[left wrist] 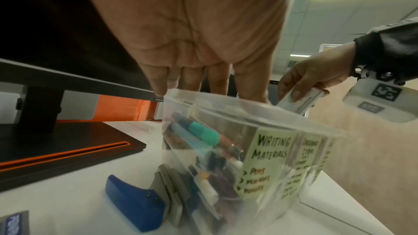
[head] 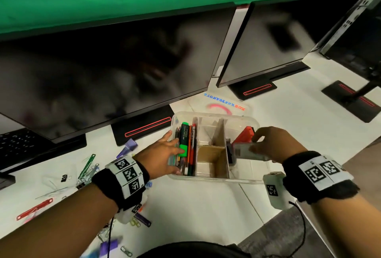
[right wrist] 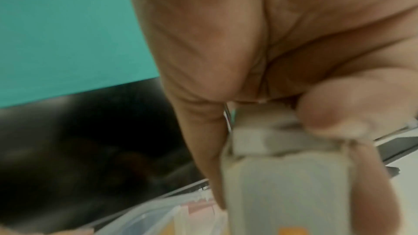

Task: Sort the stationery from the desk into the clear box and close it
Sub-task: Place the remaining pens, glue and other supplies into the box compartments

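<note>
The clear box (head: 206,178) stands open on the white desk, split by cardboard dividers. Its left compartment holds pens and a green highlighter (head: 184,140); a red stapler (head: 245,134) lies in the right one. My left hand (head: 173,150) rests with straight fingers on the box's left rim (left wrist: 248,109), over the pens. My right hand (head: 266,144) pinches a small white carton (head: 245,150) with a barcode, tilted over the right compartment. The same carton (left wrist: 298,101) shows in the left wrist view and fills the right wrist view (right wrist: 287,181). The clear lid (head: 224,104) lies behind the box.
Several dark monitors on black stands (head: 144,127) line the back of the desk. Paper clips, binder clips and coloured fasteners (head: 86,169) lie scattered at the left, with a keyboard (head: 18,144) beyond. A blue tool (left wrist: 135,201) sits against the box. The desk edge runs at the lower right.
</note>
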